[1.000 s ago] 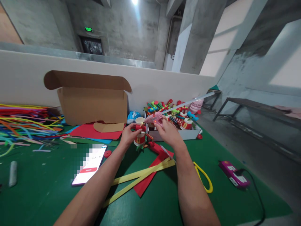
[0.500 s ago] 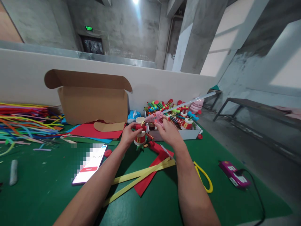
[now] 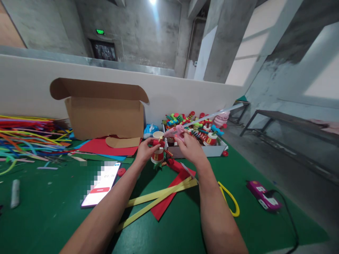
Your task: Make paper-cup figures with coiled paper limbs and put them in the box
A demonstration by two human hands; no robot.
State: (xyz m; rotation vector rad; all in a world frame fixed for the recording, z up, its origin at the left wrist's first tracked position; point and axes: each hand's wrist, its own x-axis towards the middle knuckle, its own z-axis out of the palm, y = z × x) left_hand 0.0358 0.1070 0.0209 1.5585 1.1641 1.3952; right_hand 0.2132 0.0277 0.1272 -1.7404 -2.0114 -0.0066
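Observation:
My left hand (image 3: 145, 151) is closed on a small red paper roll (image 3: 158, 142) with a gold bit at its top. Directly below that roll is a red-and-white paper cup (image 3: 157, 156) with green paper at its bottom; whether the two are joined is hard to see. My right hand (image 3: 191, 146) grips a pink hot glue gun (image 3: 173, 132), whose nozzle points left at the gold bit. A long clear glue stick (image 3: 212, 115) sticks out of its back. Red paper strips (image 3: 169, 197) and yellow paper strips (image 3: 156, 196) lie between my forearms.
Behind my hands stands a white box (image 3: 209, 151) full of colourful paper-cup figures. An open cardboard box (image 3: 106, 118), colourful strips (image 3: 29, 137) and a phone (image 3: 100, 187) are to the left. Yellow-handled scissors (image 3: 234, 203) and a purple power strip (image 3: 263, 196) lie right.
The glue gun's nozzle has shifted very slightly right, away from the gold bit. My left hand keeps its hold on the red roll. The phone's timer has advanced one second.

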